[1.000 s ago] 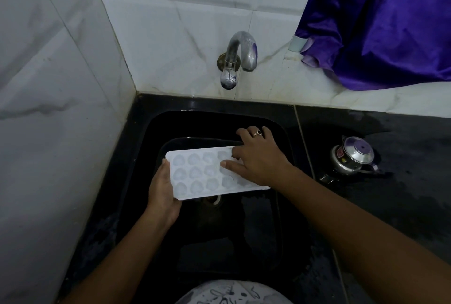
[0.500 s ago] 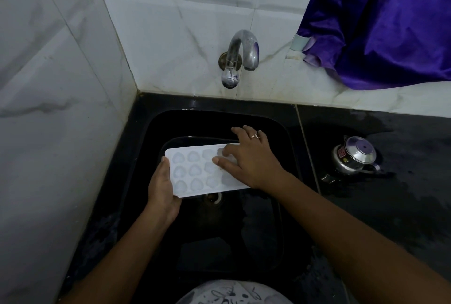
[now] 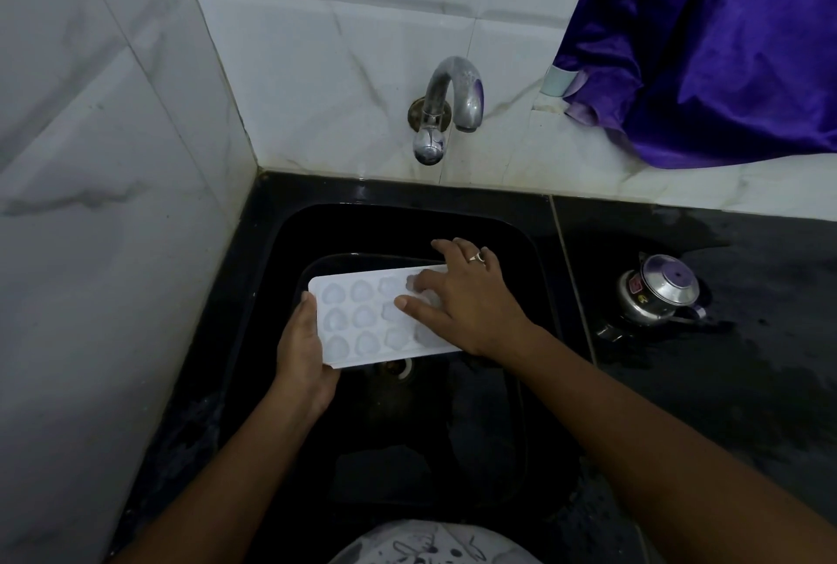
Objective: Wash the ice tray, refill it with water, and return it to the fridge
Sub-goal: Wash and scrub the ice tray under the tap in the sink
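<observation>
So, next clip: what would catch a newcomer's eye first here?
The white ice tray, bright against the black sink: the left hand grips its left end, the right hand lies spread on its cells. Then the purple cloth hanging at upper right, and the steel tap on the back wall.

A small, shiny metal pot (image 3: 659,294) with a lid sat on the dark, wet tabletop (image 3: 733,391) at the right. Above it, a glossy purple cloth (image 3: 706,42) hung against white marble-patterned wall tiles (image 3: 317,65), which also covered the left wall.
</observation>
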{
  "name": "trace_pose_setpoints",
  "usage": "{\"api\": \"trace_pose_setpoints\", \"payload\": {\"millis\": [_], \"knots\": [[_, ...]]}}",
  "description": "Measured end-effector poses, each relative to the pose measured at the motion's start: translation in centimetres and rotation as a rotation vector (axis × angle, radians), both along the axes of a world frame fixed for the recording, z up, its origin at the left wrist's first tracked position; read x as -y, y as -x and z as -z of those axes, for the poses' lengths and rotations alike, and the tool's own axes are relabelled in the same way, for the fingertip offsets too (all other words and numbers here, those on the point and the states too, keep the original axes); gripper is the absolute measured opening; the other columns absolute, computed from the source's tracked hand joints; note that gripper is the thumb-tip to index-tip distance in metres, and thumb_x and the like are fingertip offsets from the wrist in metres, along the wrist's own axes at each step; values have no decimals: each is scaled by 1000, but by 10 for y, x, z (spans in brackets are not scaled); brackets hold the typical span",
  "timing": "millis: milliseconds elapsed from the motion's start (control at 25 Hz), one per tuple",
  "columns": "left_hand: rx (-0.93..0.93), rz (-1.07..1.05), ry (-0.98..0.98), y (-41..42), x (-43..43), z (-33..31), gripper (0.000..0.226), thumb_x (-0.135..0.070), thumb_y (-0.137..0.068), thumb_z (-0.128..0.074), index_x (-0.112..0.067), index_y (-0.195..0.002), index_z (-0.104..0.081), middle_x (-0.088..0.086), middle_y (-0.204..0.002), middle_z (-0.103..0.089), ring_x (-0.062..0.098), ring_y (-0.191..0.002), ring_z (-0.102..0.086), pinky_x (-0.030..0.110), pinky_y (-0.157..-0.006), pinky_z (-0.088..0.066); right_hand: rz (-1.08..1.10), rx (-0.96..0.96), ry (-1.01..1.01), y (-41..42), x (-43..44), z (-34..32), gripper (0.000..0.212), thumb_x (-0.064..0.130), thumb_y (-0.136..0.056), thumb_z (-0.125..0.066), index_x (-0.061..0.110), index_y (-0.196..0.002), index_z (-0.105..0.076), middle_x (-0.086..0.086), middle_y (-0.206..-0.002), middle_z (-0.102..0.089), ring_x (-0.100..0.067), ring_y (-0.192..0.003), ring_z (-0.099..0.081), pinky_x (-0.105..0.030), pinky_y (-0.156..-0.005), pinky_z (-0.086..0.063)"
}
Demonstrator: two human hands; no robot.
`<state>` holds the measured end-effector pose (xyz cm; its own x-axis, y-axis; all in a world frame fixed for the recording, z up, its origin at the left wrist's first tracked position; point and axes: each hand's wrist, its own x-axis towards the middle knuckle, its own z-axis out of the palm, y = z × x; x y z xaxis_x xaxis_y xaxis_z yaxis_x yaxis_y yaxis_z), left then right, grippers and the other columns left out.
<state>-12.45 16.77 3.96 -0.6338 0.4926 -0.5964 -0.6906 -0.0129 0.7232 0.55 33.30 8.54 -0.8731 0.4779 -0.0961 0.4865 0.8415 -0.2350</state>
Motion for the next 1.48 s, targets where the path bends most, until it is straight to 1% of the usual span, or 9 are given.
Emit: {"api": "trace_pose_setpoints", "payload": {"millis": [200,320,520,720,840,920,1080,1240,1480], "knots": [[9,-5,-9,0,0,-1,56,-53,-111,-35,-12,-129,-68,15,-120,-78,37,-107,-76,51,-86,-60,-15,-33,17,-2,4,3,62,78,-96,-35,37,-132,-66,-10,-166,-31,-34,-155,-20,-63,-124,-9],[-8,19,-8,-1,0,-2,56,-53,-112,-34,-12,-127,-69,15,-118,-79,35,-103,-78,49,-84,-59,17,-26,-8,-3,2,2,62,78,-96,-31,39,-127,-68,-10,-166,-30,-34,-155,-19,-63,-124,-9],[-7,7,-14,1,-2,-3,56,-53,-111,-35,-11,-128,-69,16,-119,-78,37,-108,-76,53,-89,-59,-2,-45,-9,-5,4,3,65,79,-96,-30,37,-132,-65,-11,-167,-30,-33,-155,-19,-63,-125,-9],[0,12,-10,-2,-5,-5,54,-52,-112,-35,-13,-120,-71,14,-112,-80,32,-94,-80,49,-82,-59,4,-57,-14,-7,5,4,70,80,-95,-27,34,-132,-64,-12,-166,-30,-35,-155,-19,-63,-125,-9],[-10,25,-2,-3,-6,-5,54,-52,-112,-35,-13,-120,-71,14,-113,-80,31,-96,-80,48,-81,-59,29,-57,-52,-9,4,4,70,80,-94,-23,37,-127,-68,-11,-164,-33,-35,-155,-20,-65,-124,-9],[2,14,2,-4,-6,-5,55,-53,-111,-36,-12,-122,-71,14,-113,-80,32,-97,-80,48,-80,-60,15,-68,-66,-10,3,5,69,80,-95,-26,34,-127,-68,-12,-163,-35,-35,-154,-22,-64,-124,-9],[-5,31,1,-5,-5,-4,58,-54,-111,-35,-11,-129,-69,16,-118,-79,37,-106,-77,50,-84,-60,48,-83,-43,-11,4,8,68,80,-94,-26,37,-124,-69,-11,-163,-36,-34,-153,-23,-64,-124,-8],[-6,33,-9,-6,-4,-5,56,-53,-112,-34,-12,-125,-69,14,-115,-80,33,-98,-79,47,-79,-60,28,-96,-56,-10,5,10,68,81,-94,-29,34,-121,-70,-11,-161,-38,-34,-153,-25,-64,-124,-9],[4,41,-4,-6,-4,-4,56,-53,-111,-34,-12,-123,-70,15,-114,-80,34,-97,-79,46,-75,-62,32,-85,-53,-10,2,11,65,80,-95,-30,37,-120,-71,-11,-162,-38,-33,-153,-24,-63,-124,-9]]}}
